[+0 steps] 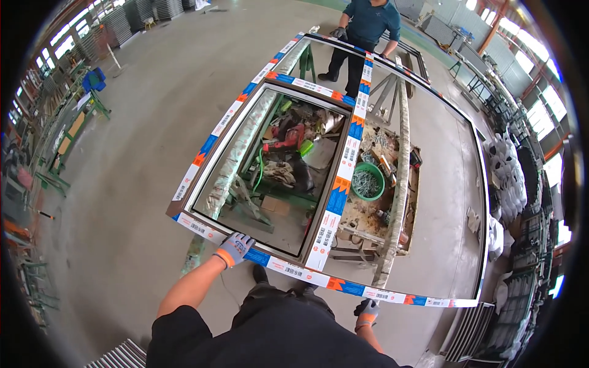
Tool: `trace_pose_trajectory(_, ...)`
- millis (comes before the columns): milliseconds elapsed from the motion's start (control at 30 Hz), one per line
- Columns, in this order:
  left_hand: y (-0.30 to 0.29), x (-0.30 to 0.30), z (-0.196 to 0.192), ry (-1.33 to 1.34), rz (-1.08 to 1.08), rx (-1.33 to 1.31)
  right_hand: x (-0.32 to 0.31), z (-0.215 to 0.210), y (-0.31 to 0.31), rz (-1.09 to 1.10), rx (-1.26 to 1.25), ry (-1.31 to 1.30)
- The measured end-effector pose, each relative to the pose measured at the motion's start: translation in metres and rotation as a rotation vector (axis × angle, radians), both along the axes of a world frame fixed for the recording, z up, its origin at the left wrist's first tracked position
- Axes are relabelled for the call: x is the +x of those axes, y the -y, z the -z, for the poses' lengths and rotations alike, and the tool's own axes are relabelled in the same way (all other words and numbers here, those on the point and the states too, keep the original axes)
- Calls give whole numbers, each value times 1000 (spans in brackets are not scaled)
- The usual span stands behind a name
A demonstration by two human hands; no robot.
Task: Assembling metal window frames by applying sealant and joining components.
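Lying across silvery wrapped bars [403,135], the large rectangular white-blue-orange-taped window frame [351,153] is sitting beneath the grey-gloved left hand [234,249], fingers loosely extended; the grey-gloved right hand [367,311] is resting half-curled near its edge (neither hold is showing clearly); level, even pressure is probably serving best.

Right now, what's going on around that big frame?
The left hand lies over the near edge of the large taped frame; the right hand is at that edge too, its grip unclear. A co-worker stands at the far side. Wrapped beams and a green bowl show beneath.
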State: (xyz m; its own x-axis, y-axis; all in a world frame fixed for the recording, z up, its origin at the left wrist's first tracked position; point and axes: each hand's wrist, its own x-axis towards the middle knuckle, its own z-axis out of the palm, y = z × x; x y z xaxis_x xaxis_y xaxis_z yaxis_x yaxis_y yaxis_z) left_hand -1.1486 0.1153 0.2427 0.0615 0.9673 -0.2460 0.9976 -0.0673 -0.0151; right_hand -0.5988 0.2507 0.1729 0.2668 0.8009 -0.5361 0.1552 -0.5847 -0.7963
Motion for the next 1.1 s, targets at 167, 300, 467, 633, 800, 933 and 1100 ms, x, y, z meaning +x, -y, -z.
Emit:
trace_pose_trajectory(167,3,-2,12,14,-1,77,-54,-73,-25,-413,638,834)
trace_pose_trajectory(300,-6,2,-1,43,-20,-14,-104,-68,-52,-579,576,848)
trace_pose_trajectory(467,-3,0,6,80,-22,73,-120,-41,-52,-574,514,990)
trace_pose_trajectory(633,-3,3,13,72,-49,75,-119,-41,-53,-613,508,1012)
trace_pose_trajectory(800,0,4,1,62,-31,47,-115,-35,-52,-600,515,1008)
trace_pose_trajectory(933,0,7,10,17,-85,88,-114,-34,-54,-657,601,978)
trace_pose_trajectory(1100,-8,6,-2,10,-104,15,-112,-32,-52,-620,515,1053)
